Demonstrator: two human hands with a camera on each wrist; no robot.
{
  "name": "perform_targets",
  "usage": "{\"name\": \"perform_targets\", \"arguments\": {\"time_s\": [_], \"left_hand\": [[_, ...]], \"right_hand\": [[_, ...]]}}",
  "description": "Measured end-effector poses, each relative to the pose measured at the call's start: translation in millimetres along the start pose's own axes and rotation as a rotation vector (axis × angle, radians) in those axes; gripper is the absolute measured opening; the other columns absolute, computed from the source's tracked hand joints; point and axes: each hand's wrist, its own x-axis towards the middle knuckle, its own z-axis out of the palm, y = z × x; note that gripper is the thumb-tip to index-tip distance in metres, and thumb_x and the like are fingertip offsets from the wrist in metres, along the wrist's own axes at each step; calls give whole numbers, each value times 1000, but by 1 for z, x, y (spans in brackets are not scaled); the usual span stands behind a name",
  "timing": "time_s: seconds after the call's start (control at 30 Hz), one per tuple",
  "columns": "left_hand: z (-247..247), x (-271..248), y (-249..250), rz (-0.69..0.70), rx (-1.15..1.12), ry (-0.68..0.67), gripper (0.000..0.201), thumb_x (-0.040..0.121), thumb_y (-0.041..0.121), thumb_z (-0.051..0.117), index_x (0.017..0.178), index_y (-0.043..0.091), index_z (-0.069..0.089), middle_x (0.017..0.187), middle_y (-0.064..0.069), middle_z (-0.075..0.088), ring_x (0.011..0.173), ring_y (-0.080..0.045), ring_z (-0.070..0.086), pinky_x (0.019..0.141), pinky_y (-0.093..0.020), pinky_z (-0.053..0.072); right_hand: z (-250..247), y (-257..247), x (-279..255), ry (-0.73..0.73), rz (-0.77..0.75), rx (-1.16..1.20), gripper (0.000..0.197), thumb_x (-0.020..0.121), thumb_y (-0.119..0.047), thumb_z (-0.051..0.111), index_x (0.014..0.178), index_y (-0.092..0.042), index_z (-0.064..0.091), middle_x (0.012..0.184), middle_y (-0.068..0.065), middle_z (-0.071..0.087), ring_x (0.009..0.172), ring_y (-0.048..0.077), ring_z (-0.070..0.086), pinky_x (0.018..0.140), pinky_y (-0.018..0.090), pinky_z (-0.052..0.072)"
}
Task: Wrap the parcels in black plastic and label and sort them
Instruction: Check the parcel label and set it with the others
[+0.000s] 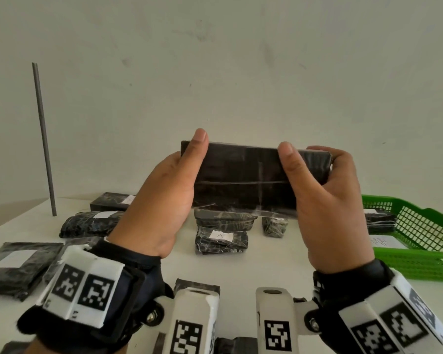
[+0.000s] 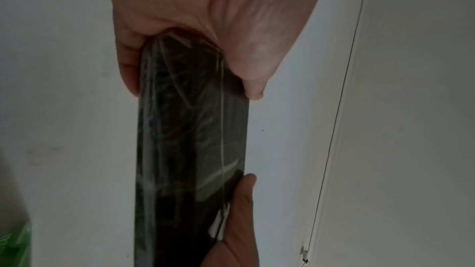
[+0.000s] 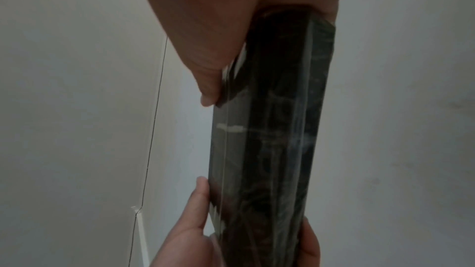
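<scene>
A long flat parcel wrapped in black plastic (image 1: 241,175) is held up in the air above the table, its broad face toward me. My left hand (image 1: 169,190) grips its left end, thumb on the near face and fingers behind. My right hand (image 1: 322,190) grips the right end the same way. In the left wrist view the parcel (image 2: 190,139) runs away from my left hand (image 2: 192,27), and the other hand's thumb shows at the far end. In the right wrist view the parcel (image 3: 270,129) runs likewise from my right hand (image 3: 231,27). No label shows on it.
Several black-wrapped parcels lie on the white table (image 1: 279,261); some carry white labels, one (image 1: 221,240) marked A. A green mesh basket (image 1: 420,249) at the right holds a wrapped parcel (image 1: 379,221) and a paper. A grey rod (image 1: 44,139) stands at the back left.
</scene>
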Motion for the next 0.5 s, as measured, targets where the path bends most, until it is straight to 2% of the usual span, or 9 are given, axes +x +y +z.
{"name": "perform_targets", "arguments": {"time_s": [0.07,0.1,0.23,0.3,0.37,0.43,0.5], "left_hand": [[-1,3,-6,-13,13,35,105,70,97,50,127,10,64,122,-21,68,119,-38,65,111,-57,46],[0,3,-8,-11,7,50,104,68,97,50,126,12,63,124,-22,67,120,-39,65,110,-58,47],[9,1,-13,96,4,130,72,78,88,54,114,27,62,115,-19,69,111,-39,68,100,-59,54],[11,0,-12,159,7,129,56,83,78,59,117,34,60,107,-8,71,104,-33,69,93,-48,61],[13,-1,-12,201,13,97,52,78,66,65,118,34,60,101,2,72,94,-19,73,82,-34,64],[15,-1,-14,235,-3,62,51,72,57,70,115,31,61,95,10,73,91,-10,74,79,-30,62],[16,0,-16,245,-57,51,46,73,50,74,111,30,60,90,15,70,88,-8,74,75,-27,60]], "right_hand": [[-3,3,2,31,7,25,61,75,-57,81,111,-10,64,103,10,76,93,26,78,75,45,66],[-3,4,3,40,4,24,57,77,-54,82,107,-8,67,101,11,78,92,28,78,76,48,66],[-5,7,4,39,-36,-97,45,86,-55,77,98,-13,72,91,5,79,86,23,78,77,50,65],[-8,6,6,-7,-21,-115,40,89,-53,75,97,-14,72,91,4,80,86,22,78,79,49,65],[-14,3,9,-56,6,-131,39,89,-51,75,98,-14,72,92,4,80,86,23,79,80,48,65],[-19,1,10,-90,21,-131,42,89,-54,74,101,-14,72,94,4,80,87,23,79,81,48,65],[-19,0,10,-88,12,-128,49,85,-62,73,105,-18,70,99,4,80,92,24,78,83,50,64]]}}
